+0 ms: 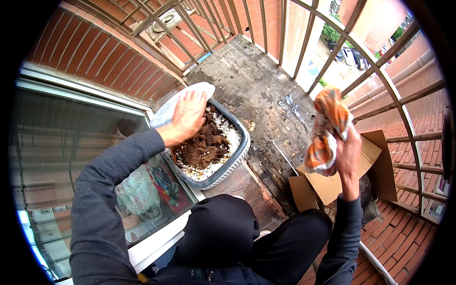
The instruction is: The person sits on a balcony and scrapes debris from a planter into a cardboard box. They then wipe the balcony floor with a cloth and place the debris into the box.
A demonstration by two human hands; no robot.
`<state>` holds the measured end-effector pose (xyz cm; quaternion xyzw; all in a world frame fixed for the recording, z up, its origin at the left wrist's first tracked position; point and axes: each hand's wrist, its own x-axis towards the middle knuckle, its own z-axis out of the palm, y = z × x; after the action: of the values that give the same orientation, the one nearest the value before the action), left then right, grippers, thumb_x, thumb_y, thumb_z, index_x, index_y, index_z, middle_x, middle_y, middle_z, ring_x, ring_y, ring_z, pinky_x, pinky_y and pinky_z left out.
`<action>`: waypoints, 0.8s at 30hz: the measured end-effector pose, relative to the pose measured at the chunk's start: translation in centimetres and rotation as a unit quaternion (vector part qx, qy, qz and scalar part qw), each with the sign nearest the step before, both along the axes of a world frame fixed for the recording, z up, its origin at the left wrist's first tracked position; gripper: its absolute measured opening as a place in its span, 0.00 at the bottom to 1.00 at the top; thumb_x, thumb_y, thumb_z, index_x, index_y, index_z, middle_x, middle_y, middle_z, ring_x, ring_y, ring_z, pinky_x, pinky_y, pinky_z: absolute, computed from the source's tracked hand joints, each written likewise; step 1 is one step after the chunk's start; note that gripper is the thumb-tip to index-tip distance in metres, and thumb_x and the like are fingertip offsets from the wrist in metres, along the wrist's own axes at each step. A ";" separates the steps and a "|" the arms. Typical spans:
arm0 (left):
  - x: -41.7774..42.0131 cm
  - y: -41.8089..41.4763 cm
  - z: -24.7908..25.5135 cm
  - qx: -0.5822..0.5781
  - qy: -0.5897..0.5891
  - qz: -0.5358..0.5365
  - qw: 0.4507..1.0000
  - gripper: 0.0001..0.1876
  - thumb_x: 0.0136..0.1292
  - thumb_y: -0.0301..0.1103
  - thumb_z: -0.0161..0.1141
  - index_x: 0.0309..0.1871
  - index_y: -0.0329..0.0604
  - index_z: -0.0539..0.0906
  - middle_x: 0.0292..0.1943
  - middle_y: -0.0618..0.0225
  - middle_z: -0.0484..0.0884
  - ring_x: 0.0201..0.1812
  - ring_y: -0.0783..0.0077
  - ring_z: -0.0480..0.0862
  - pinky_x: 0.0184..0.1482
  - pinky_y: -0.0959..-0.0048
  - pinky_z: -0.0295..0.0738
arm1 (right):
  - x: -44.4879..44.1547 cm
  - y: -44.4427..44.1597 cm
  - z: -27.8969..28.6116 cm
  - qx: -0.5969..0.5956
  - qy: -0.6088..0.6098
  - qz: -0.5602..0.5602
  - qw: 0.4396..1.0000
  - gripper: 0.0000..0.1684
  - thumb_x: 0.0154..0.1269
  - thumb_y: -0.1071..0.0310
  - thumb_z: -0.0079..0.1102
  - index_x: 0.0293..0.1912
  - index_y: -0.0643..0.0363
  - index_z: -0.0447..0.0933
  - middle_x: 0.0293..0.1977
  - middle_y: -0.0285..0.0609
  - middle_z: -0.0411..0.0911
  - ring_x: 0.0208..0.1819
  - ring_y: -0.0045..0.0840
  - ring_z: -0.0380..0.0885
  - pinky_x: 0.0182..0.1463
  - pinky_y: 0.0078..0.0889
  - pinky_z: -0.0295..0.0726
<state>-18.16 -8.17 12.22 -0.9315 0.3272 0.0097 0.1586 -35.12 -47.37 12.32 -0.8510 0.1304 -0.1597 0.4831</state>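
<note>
My left hand (188,113) lies across the edge of a white, faintly striped, rounded object (167,101) at the planter's far left corner. Its thumb and palm are hidden, so its grip is unclear. Below it, a grey-rimmed plastic planter (228,170) with ribbed pale sides holds brown soil (206,146) heaped over white granules (232,131). My right hand (347,153) is raised at the right, shut on a crumpled orange and white cloth or soft bag (329,124) smudged with dirt.
Beneath my right arm sits an opened cardboard box (329,187). Metal bars (402,107) enclose the weathered, peeling ledge floor (256,78). At left are a glass window (71,149) and a brick wall (96,53). My bent knees (221,228) are close to the planter.
</note>
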 end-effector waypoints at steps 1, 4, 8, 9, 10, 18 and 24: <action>0.5 1.2 -0.6 0.018 -0.014 0.011 1.000 0.40 0.48 0.38 0.76 0.63 0.34 0.69 0.50 0.53 0.73 0.55 0.55 0.73 0.53 0.59 0.68 | 0.9 0.2 -0.2 0.002 0.000 0.021 1.000 0.27 0.62 0.82 0.58 0.62 0.61 0.76 0.49 0.52 0.84 0.52 0.34 0.84 0.57 0.37 0.79; 1.9 5.3 -2.2 0.064 -0.017 0.037 0.997 0.27 0.50 0.36 0.72 0.52 0.36 0.76 0.45 0.56 0.76 0.50 0.57 0.75 0.51 0.60 0.68 | 3.6 2.1 -1.6 -0.012 0.011 0.065 0.998 0.23 0.61 0.81 0.61 0.57 0.60 0.78 0.46 0.51 0.84 0.50 0.38 0.84 0.56 0.41 0.81; 3.3 6.3 -3.4 0.074 -0.135 -0.018 0.988 0.12 0.57 0.34 0.64 0.42 0.41 0.79 0.36 0.61 0.76 0.42 0.62 0.76 0.46 0.63 0.69 | 5.3 4.4 -1.4 -0.068 0.014 0.117 0.991 0.21 0.61 0.79 0.62 0.55 0.63 0.78 0.45 0.54 0.80 0.48 0.42 0.83 0.53 0.43 0.84; 3.9 5.8 -3.0 0.062 -0.181 -0.040 0.981 0.09 0.58 0.33 0.61 0.41 0.42 0.80 0.35 0.62 0.76 0.41 0.63 0.76 0.45 0.64 0.69 | 5.7 4.9 -1.2 -0.076 0.021 0.118 0.990 0.21 0.62 0.78 0.63 0.55 0.63 0.78 0.44 0.53 0.80 0.47 0.42 0.83 0.52 0.43 0.84; 4.2 4.6 -1.7 0.038 -0.216 -0.067 0.973 0.07 0.59 0.32 0.57 0.40 0.43 0.79 0.33 0.65 0.74 0.39 0.65 0.76 0.44 0.66 0.69 | 6.1 5.1 -0.7 -0.114 -0.015 0.120 0.986 0.21 0.61 0.75 0.65 0.55 0.64 0.77 0.44 0.51 0.79 0.45 0.41 0.83 0.50 0.43 0.84; 1.7 -6.7 7.0 -0.089 -0.221 -0.286 0.928 0.07 0.57 0.30 0.57 0.38 0.40 0.78 0.32 0.66 0.72 0.36 0.66 0.74 0.41 0.67 0.69 | 11.7 10.3 5.7 -0.068 -0.176 0.068 0.980 0.19 0.59 0.75 0.63 0.52 0.63 0.78 0.44 0.54 0.79 0.48 0.47 0.80 0.51 0.47 0.79; 1.3 -9.6 8.3 -0.196 -0.175 -0.278 0.924 0.07 0.58 0.29 0.56 0.40 0.41 0.78 0.35 0.63 0.73 0.38 0.62 0.74 0.42 0.64 0.70 | 10.4 11.8 6.4 -0.136 -0.171 0.023 0.976 0.28 0.53 0.73 0.69 0.55 0.61 0.74 0.43 0.53 0.75 0.44 0.50 0.80 0.45 0.49 0.81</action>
<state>-16.86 -17.80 20.53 -0.8026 0.5351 -0.2626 0.0235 -24.70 -35.55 18.76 -0.8715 0.0032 -0.3077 0.3818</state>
